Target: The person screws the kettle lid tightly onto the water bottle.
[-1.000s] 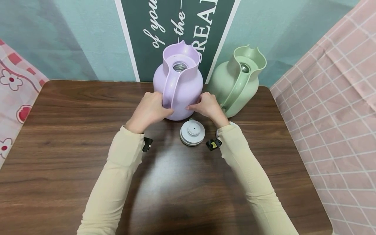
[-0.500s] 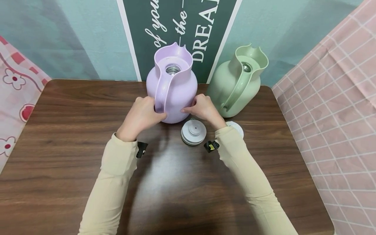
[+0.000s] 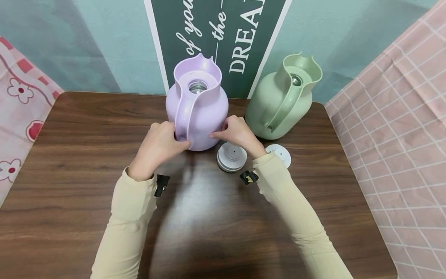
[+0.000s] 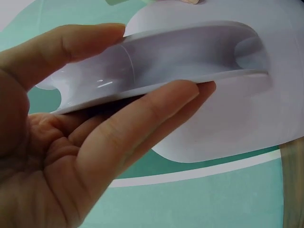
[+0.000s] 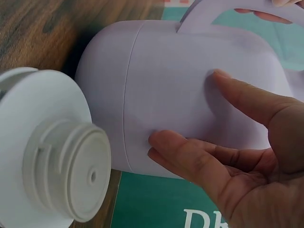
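A lilac vacuum jug (image 3: 207,116) stands upright toward the back of the table, its mouth uncovered with the silvery neck showing. My left hand (image 3: 156,145) holds its handle (image 4: 190,52), thumb on one edge and fingers along the other. Against the jug's right side lies my right hand (image 3: 237,131), thumb and extended fingers spread over the body (image 5: 161,90). Close by that hand sits a round white stopper (image 3: 231,157) with a raised hub. A second white stopper (image 3: 280,154) is partly behind the right sleeve.
To the right of the lilac jug stands a pale green jug (image 3: 275,104), also uncovered. The brown wood-grain table (image 3: 83,162) ends at a teal backdrop (image 3: 122,46) with a lettered dark panel. Pink checked cloth (image 3: 400,128) hangs along the right edge.
The lilac jug has shifted left and slightly nearer, both hands moving along with it. The gap to the green jug has widened, and the second stopper has come out from behind the right sleeve.
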Demonstrator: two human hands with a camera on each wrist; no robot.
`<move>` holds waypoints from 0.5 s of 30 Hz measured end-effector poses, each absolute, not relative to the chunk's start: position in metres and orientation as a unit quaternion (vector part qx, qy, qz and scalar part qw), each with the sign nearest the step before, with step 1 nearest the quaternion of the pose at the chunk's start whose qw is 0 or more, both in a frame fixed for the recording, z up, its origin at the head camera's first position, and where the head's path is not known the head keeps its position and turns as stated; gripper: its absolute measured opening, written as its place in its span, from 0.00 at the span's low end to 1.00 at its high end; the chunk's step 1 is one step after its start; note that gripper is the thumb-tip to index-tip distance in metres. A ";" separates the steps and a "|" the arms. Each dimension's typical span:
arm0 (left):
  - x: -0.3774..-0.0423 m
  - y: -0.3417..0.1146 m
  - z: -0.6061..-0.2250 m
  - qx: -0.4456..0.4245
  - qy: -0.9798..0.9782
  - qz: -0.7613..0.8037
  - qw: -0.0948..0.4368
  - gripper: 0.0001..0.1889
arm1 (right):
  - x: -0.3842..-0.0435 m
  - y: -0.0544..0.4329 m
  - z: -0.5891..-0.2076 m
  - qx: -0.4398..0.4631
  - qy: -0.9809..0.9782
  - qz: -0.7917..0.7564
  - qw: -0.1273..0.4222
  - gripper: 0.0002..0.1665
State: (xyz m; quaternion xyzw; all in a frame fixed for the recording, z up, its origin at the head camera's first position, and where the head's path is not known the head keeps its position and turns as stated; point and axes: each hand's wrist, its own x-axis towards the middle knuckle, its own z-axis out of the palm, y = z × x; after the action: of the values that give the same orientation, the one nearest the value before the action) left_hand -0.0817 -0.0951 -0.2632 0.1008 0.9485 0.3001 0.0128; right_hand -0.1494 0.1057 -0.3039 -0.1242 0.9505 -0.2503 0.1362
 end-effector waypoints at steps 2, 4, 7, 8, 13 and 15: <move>-0.078 -0.097 -0.263 0.098 0.948 0.302 0.015 0.13 | -0.149 0.104 -0.305 -0.131 0.949 -0.252 0.138 0.23; -0.075 -0.099 -0.263 0.092 0.949 0.302 0.016 0.14 | -0.148 0.101 -0.305 -0.136 0.948 -0.252 0.139 0.23; -0.070 -0.102 -0.262 0.087 0.950 0.301 0.014 0.15 | -0.146 0.096 -0.306 -0.138 0.946 -0.254 0.142 0.23; -0.069 -0.104 -0.262 0.086 0.949 0.302 0.014 0.15 | -0.146 0.095 -0.306 -0.139 0.946 -0.255 0.143 0.23; -0.063 -0.110 -0.263 0.097 0.947 0.307 0.013 0.14 | -0.142 0.089 -0.305 -0.147 0.945 -0.253 0.147 0.23; -0.061 -0.112 -0.263 0.102 0.945 0.310 0.013 0.13 | -0.141 0.087 -0.305 -0.149 0.945 -0.251 0.149 0.24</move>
State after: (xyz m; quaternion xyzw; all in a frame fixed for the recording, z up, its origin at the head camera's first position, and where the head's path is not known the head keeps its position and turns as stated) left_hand -0.0615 -0.1122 -0.2628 0.1024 0.9452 0.3096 0.0132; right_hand -0.1411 0.0874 -0.3050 -0.1488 0.9447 -0.2512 0.1490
